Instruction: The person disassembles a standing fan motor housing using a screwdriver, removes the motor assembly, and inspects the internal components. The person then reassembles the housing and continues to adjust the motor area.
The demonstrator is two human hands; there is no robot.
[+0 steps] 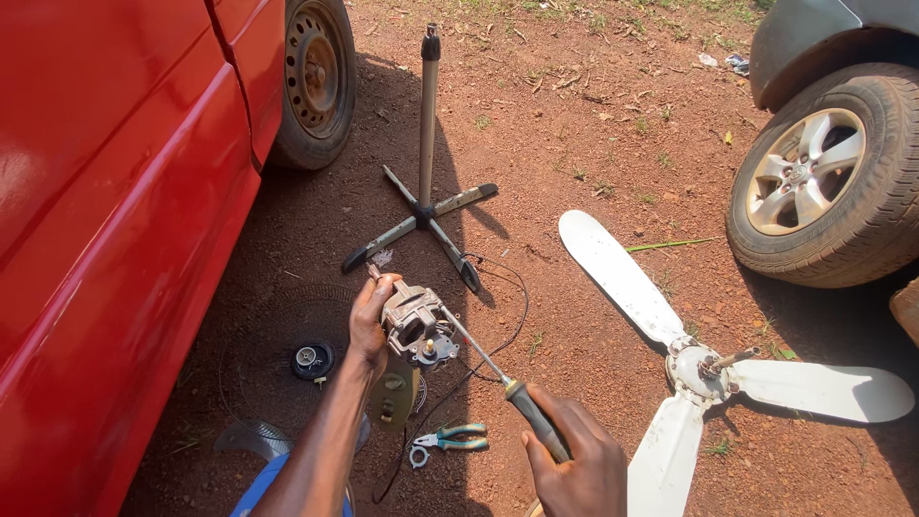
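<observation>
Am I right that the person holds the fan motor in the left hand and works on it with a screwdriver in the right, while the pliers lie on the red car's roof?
Not quite. The head view shows the left hand on the fan motor and the right hand with the screwdriver, but the pliers lie on the dirt ground.

single head view, looking steeply down, close over hands, dirt ground (574, 144) beyond

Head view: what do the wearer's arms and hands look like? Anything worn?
Both bare. The left hand shows no glove, ring or watch, and its forearm is uncovered down to the frame edge. The right hand is also ungloved, with no ring visible; its wrist is cut off by the frame.
</observation>
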